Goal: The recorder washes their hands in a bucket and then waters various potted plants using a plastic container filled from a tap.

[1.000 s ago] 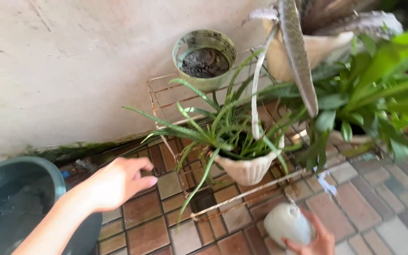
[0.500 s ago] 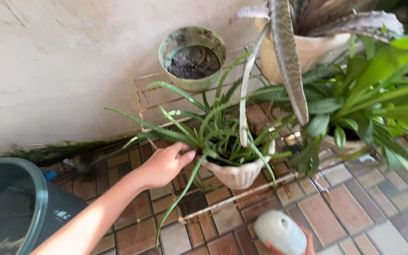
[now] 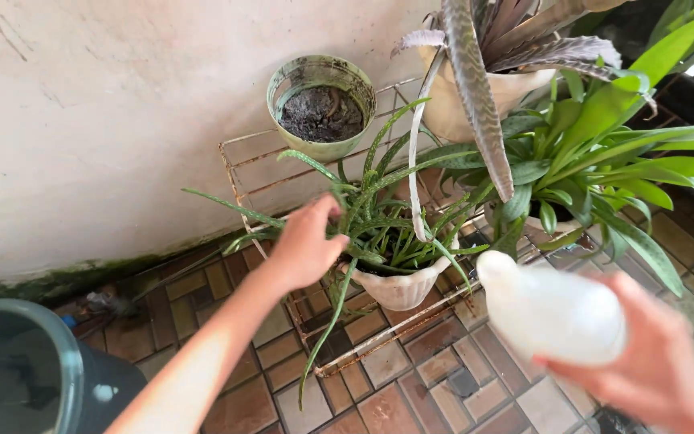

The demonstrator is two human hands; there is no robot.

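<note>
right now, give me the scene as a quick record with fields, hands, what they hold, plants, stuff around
left hand: left hand open, reaching into the leaves of the spiky green plant
right hand: right hand gripping a white bottle, tip toward the plant
pot: white scalloped pot on a rusty wire rack
behind: green pot of soil, no plant
lower left: dark bucket
floor: brown tiles

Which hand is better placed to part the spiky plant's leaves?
Left. The left hand already touches the spiky plant in its white pot; the right hand holds a white bottle.
</note>
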